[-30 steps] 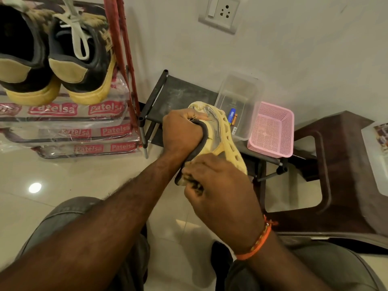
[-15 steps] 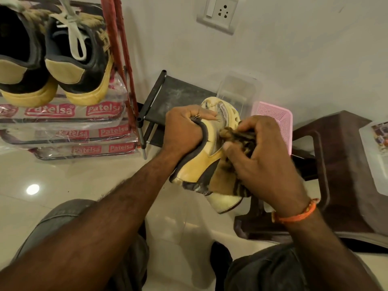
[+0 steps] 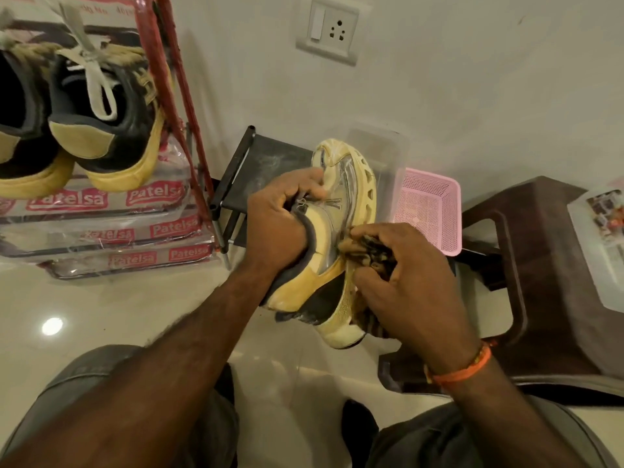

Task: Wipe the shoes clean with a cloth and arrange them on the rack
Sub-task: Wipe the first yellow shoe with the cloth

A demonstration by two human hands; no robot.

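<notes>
Wiping is in the middle, as I judge it. My left hand grips the yellow shoe at its collar, fingers curled into the opening, and holds it in the air above the floor, in front of the low black rack. My right hand has its fingers closed around the bunched cloth and presses it against the side of the shoe, near the sole. One pair of dark sneakers stands already on the red rack at the left, so I think that part is done; this shoe is not yet placed. The shoe has a cream rubber sole with cut-out holes, a glossy translucent panel and a grey padded collar. The cloth is soft, crumpled, brown with dark stripes. Beside the shoe stands a pink mesh basket, rigid plastic.
</notes>
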